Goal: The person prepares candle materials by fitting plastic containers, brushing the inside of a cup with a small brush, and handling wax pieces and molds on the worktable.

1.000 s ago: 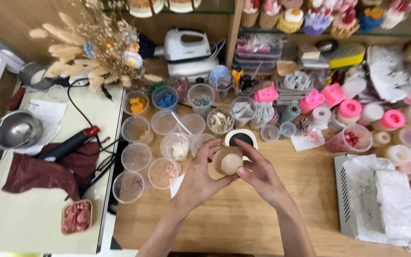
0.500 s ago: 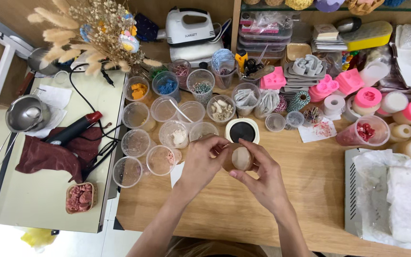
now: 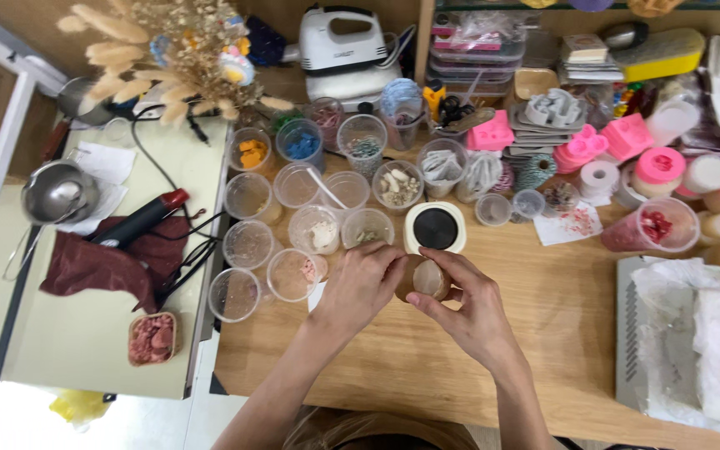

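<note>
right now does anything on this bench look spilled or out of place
Yes, slightly. Reddish flakes lie scattered on the white paper beside the tub of red pieces, like a small spill. Both hands, left hand and right hand, cup the small round jar.

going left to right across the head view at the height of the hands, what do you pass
dark red cloth → clear plastic cup with pinkish powder → left hand → small round brown jar → right hand → crumpled white paper on a grey tray
</note>
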